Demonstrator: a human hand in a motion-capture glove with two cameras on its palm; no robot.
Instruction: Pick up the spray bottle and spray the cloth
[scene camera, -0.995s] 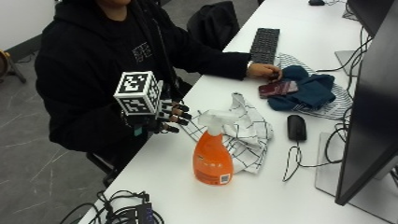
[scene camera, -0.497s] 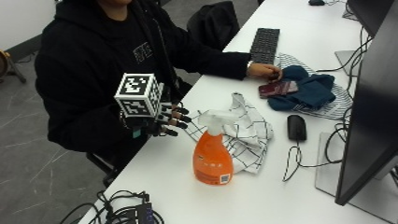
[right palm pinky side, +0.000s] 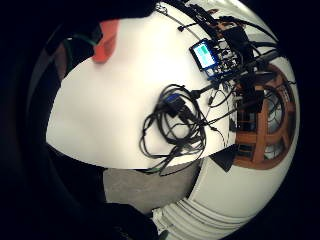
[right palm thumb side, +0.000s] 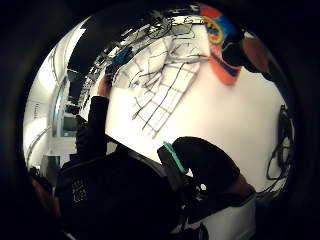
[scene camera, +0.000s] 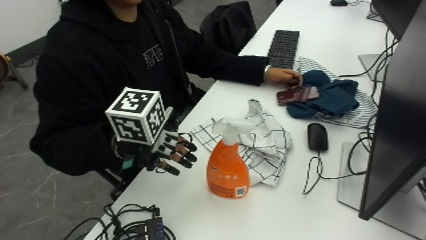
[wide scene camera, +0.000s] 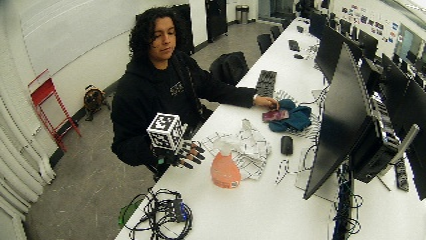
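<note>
An orange spray bottle (scene camera: 227, 167) with a white trigger head stands upright on the white table (scene camera: 293, 210). Right behind it lies a crumpled white cloth with a black grid (scene camera: 263, 137), touching the bottle. My gloved right hand (scene camera: 166, 152) hovers at the table's edge a short way left of the bottle, with its fingers spread, loosely bent and holding nothing. The wide view shows the same: hand (wide scene camera: 183, 154), bottle (wide scene camera: 225, 169), cloth (wide scene camera: 245, 145). In the thumb side palm view the bottle (right palm thumb side: 220, 47) and the cloth (right palm thumb side: 165, 80) lie beyond the fingers.
The bare left hand (scene camera: 283, 76) rests by a maroon wallet (scene camera: 297, 94) on a blue cloth (scene camera: 329, 97). A keyboard (scene camera: 284, 47), a mouse (scene camera: 317, 136) and a monitor (scene camera: 399, 115) stand farther back and right. A cable bundle (scene camera: 133, 227) lies at the near edge.
My gloved hand has sunk a little lower beside the table edge. The bottle and the cloth have not moved.
</note>
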